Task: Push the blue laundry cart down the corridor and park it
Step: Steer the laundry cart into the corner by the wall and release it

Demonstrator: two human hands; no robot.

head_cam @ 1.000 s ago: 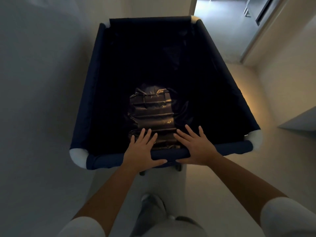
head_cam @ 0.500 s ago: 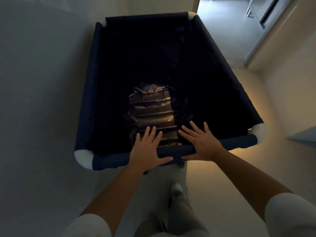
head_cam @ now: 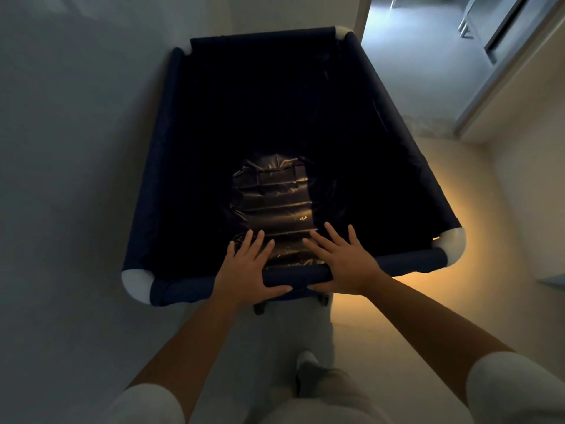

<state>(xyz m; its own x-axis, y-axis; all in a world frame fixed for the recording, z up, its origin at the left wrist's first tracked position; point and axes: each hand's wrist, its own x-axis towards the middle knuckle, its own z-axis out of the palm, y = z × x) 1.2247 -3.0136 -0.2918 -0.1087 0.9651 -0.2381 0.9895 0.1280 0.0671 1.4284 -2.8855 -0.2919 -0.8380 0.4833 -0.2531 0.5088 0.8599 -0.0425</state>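
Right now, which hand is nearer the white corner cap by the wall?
Left. The left hand rests on the near rail closer to that white corner cap; the right hand sits farther along the rail, toward the opposite corner.

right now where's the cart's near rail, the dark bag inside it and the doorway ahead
near rail [head_cam: 296, 274], head view, on the padded blue bar between the two hands
dark bag [head_cam: 275, 197], head view, on its crinkled shiny middle
doorway [head_cam: 409, 56], head view, on the lit floor beyond the opening
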